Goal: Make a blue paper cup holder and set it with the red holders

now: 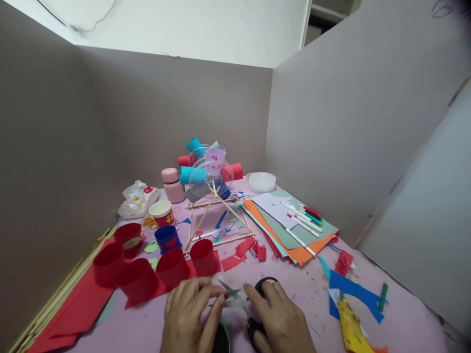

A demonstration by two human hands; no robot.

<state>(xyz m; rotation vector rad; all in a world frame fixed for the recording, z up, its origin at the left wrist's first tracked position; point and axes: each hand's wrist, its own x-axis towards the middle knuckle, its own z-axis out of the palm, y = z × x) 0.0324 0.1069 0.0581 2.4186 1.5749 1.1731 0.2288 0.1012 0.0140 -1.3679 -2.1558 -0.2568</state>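
Observation:
My right hand (274,314) grips black-handled scissors (235,299), their blades apart and pointing left. Close to the blade tips, my left hand (193,314) has thumb and forefinger pinched together; what lies between them is too small to make out. Beneath the left hand, at the bottom edge, part of a dark round object (221,338) shows, mostly covered. Several red paper cups (172,267) stand just beyond the left hand, on red paper. A blue cup (168,239) with a red heart is behind them.
A wooden stick frame (215,193) carries a wheel of coloured cups. Coloured paper sheets (294,230) with markers on top lie at right, near a white bowl (262,182). A yellow glue tube (351,323) and blue scraps lie front right. Wooden sticks (69,289) line the left.

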